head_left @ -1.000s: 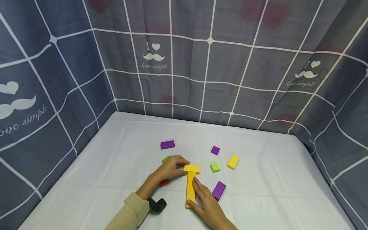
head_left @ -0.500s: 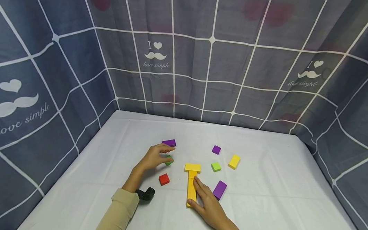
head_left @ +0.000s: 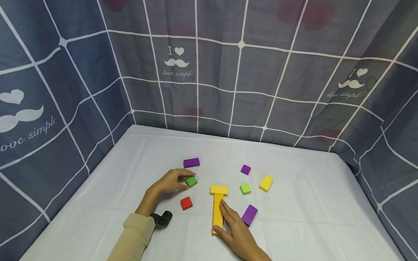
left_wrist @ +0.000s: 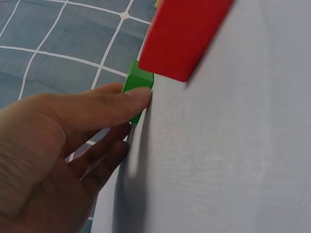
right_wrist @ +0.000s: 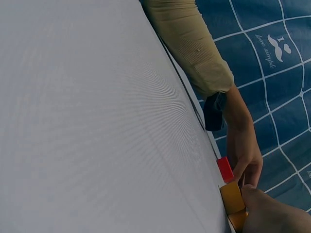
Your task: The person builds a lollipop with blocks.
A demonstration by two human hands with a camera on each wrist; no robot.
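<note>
The left hand (head_left: 170, 181) bends its thumb and fingers to either side of a small green block (head_left: 191, 181), smooth and flat-faced, on the table beneath; whether they squeeze it I cannot tell. The right hand (head_left: 237, 232) is relaxed, its fingers fairly straight and touching the edge of a yellow T (head_left: 217, 217) of smooth rectangular blocks, a crosspiece beyond its fingertips and a stem under thumb and fingers. Nearer the person than the left fingertips sits a red block (head_left: 186, 203), sharp-edged; beyond them lies a long purple block (head_left: 191, 162). Just beside the right hand's outer side rests a purple bar (head_left: 249, 215); farther beyond its fingers are a lime block (head_left: 245, 188), a small purple block (head_left: 245, 170) and, to the right, a yellow block (head_left: 265, 183). Under both hands the white cloth (head_left: 296, 229) is finely woven and softly creased. A second ago the left hand was at the T's crosspiece; half a second ago it partly covered the long purple block, now fully visible. The right hand has stayed put.
</note>
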